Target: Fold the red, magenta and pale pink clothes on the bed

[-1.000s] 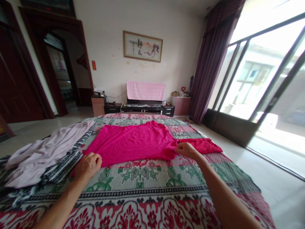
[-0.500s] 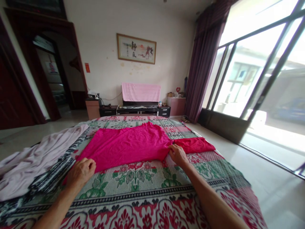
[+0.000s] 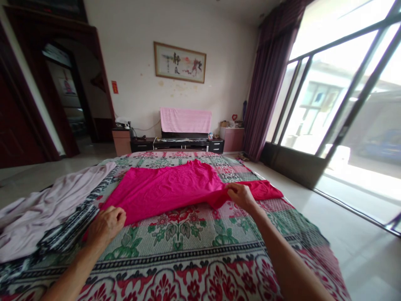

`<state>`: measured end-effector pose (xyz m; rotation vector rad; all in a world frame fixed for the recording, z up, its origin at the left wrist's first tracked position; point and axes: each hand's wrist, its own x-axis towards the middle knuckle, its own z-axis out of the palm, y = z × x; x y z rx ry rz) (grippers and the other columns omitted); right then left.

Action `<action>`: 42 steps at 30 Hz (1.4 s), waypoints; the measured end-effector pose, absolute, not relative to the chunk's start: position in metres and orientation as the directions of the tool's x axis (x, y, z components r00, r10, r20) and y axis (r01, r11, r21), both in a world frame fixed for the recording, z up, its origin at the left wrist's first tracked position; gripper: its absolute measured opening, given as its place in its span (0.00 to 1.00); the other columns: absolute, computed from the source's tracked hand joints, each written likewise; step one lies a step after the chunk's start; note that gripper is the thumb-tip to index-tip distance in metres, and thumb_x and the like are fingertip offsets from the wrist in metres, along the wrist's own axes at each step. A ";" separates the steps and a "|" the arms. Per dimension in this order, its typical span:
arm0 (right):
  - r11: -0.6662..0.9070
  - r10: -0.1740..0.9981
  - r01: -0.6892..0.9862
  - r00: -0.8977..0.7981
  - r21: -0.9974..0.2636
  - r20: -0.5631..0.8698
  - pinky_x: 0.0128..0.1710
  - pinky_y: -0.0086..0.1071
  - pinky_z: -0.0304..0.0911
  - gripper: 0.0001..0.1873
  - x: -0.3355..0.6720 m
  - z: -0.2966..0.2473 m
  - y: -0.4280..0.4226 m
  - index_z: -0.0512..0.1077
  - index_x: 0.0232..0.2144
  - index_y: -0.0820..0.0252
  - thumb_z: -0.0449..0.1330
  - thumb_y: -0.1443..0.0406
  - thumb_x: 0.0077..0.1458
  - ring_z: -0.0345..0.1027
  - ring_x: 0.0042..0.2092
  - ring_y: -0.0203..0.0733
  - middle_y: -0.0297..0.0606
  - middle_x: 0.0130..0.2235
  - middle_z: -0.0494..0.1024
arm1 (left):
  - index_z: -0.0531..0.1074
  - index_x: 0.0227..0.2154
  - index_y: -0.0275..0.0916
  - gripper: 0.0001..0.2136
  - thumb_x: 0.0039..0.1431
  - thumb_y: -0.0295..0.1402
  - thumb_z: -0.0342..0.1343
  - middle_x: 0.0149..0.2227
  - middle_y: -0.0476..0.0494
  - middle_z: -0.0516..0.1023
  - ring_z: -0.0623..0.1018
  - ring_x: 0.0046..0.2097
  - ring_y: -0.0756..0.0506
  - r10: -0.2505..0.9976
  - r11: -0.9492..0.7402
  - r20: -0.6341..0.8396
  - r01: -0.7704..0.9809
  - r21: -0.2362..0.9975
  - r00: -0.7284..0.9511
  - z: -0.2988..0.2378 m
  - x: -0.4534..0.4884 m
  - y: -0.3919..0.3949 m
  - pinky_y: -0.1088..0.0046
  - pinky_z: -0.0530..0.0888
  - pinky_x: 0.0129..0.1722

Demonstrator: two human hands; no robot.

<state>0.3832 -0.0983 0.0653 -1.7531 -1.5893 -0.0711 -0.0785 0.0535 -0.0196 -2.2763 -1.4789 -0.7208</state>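
Lying in a rumpled heap at the left of the floral blanket [image 3: 178, 228], a pale pink cloth [image 3: 59, 196] rests on a black-and-white patterned cloth [image 3: 70, 229], with a dark wooden door frame [image 3: 52, 96] standing well beyond them. Just beside that heap I see the person's left hand [image 3: 108, 221], knuckles up, its fingers curled closed on the near left edge of a magenta shirt [image 3: 166, 184]; the fingertips are turned out of my sight. From there the shirt spreads, wrinkled, across the middle of the blanket, its far edge peaking toward the right. Beyond it, against the wall, a pink towel [image 3: 186, 120] hangs over something black on a low cabinet [image 3: 216, 147], below a framed painting with calligraphy [image 3: 180, 62]. At the shirt's right end, the right hand [image 3: 239, 194] pinches a corner between thumb and fingers, and the near edge by it droops in a loose fold. Touching or just behind that hand, I can't tell which, lies a folded red cloth [image 3: 265, 190]. Farther right hang purple curtains [image 3: 267, 83], then dark-framed glass panels [image 3: 332, 92], bright with daylight, above a pale, shiny floor [image 3: 313, 217].
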 end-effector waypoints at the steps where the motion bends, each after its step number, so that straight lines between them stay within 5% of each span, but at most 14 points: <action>1: 0.028 0.857 0.882 0.221 -0.470 0.466 0.30 0.25 0.58 0.13 0.383 0.070 -0.100 0.75 0.28 0.60 0.50 0.66 0.48 0.67 0.28 0.35 0.33 0.26 0.76 | 0.71 0.24 0.40 0.13 0.56 0.35 0.43 0.24 0.46 0.69 0.70 0.28 0.46 0.745 -0.408 0.579 0.913 0.002 0.332 -0.020 -0.078 0.053 0.71 0.62 0.32; 6: -0.253 0.921 0.933 0.313 -0.256 0.233 0.26 0.26 0.52 0.11 0.385 0.082 -0.110 0.76 0.24 0.60 0.53 0.70 0.45 0.64 0.26 0.35 0.36 0.24 0.75 | 0.71 0.23 0.40 0.13 0.54 0.35 0.44 0.24 0.45 0.70 0.70 0.28 0.46 0.754 -0.412 0.574 0.910 0.035 0.319 -0.017 -0.077 0.051 0.71 0.62 0.32; 13: -0.003 1.000 0.950 0.011 -0.312 0.023 0.29 0.25 0.56 0.09 0.370 0.075 -0.105 0.76 0.28 0.59 0.56 0.66 0.45 0.66 0.30 0.35 0.33 0.27 0.75 | 0.71 0.24 0.40 0.13 0.56 0.35 0.43 0.24 0.46 0.70 0.70 0.29 0.46 0.759 -0.406 0.557 0.914 0.001 0.336 -0.017 -0.076 0.050 0.71 0.62 0.32; 17: -0.188 0.981 0.969 0.193 -0.160 0.020 0.32 0.31 0.59 0.18 0.355 0.060 -0.101 0.74 0.34 0.61 0.62 0.56 0.41 0.68 0.36 0.43 0.42 0.35 0.76 | 0.71 0.25 0.40 0.12 0.57 0.35 0.43 0.24 0.46 0.70 0.71 0.29 0.46 0.760 -0.396 0.555 0.918 -0.018 0.338 -0.019 -0.079 0.052 0.70 0.63 0.33; 20: -0.323 0.945 0.942 0.327 -0.090 0.024 0.36 0.32 0.60 0.15 0.351 0.053 -0.101 0.73 0.37 0.63 0.58 0.60 0.47 0.70 0.40 0.47 0.48 0.39 0.76 | 0.71 0.26 0.40 0.12 0.57 0.36 0.44 0.26 0.46 0.71 0.71 0.31 0.45 0.758 -0.412 0.562 0.911 0.018 0.331 -0.011 -0.073 0.047 0.70 0.65 0.34; 25: -0.318 0.943 0.933 0.329 -0.167 0.046 0.37 0.29 0.58 0.15 0.358 0.062 -0.098 0.75 0.35 0.62 0.51 0.72 0.48 0.71 0.41 0.42 0.44 0.37 0.78 | 0.72 0.31 0.41 0.11 0.60 0.36 0.45 0.36 0.46 0.74 0.73 0.40 0.46 0.674 -0.611 0.603 0.781 0.129 0.428 0.013 -0.018 0.018 0.72 0.67 0.42; 32: -0.200 0.892 0.895 0.334 -0.398 0.303 0.36 0.26 0.58 0.15 0.363 0.081 -0.100 0.76 0.33 0.58 0.53 0.71 0.45 0.71 0.36 0.38 0.36 0.34 0.79 | 0.73 0.29 0.41 0.09 0.59 0.32 0.48 0.32 0.46 0.73 0.72 0.38 0.47 0.574 -0.806 0.390 0.579 0.118 0.720 0.023 0.107 -0.035 0.72 0.67 0.41; 35: -0.198 0.837 0.841 0.412 -0.504 0.359 0.35 0.27 0.59 0.13 0.360 0.082 -0.098 0.76 0.33 0.57 0.53 0.69 0.46 0.71 0.34 0.38 0.34 0.32 0.79 | 0.72 0.31 0.40 0.07 0.57 0.36 0.51 0.34 0.44 0.72 0.71 0.40 0.45 0.645 -0.735 0.464 0.658 0.160 0.607 0.024 0.148 -0.049 0.70 0.67 0.42; 39: -0.129 0.780 0.793 0.451 -0.595 0.433 0.34 0.28 0.60 0.12 0.358 0.073 -0.090 0.75 0.33 0.57 0.52 0.66 0.48 0.70 0.34 0.39 0.35 0.31 0.78 | 0.68 0.46 0.36 0.22 0.53 0.47 0.54 0.42 0.39 0.71 0.69 0.46 0.41 0.681 -0.664 0.595 0.703 0.256 0.426 0.023 0.187 -0.057 0.65 0.66 0.46; 42: -0.037 0.779 0.796 0.402 -0.605 0.482 0.34 0.28 0.60 0.11 0.358 0.064 -0.086 0.74 0.31 0.59 0.53 0.62 0.49 0.69 0.32 0.38 0.35 0.29 0.77 | 0.69 0.44 0.37 0.20 0.53 0.45 0.54 0.40 0.39 0.71 0.69 0.45 0.40 0.723 -0.616 0.584 0.728 0.302 0.369 0.018 0.204 -0.054 0.65 0.66 0.45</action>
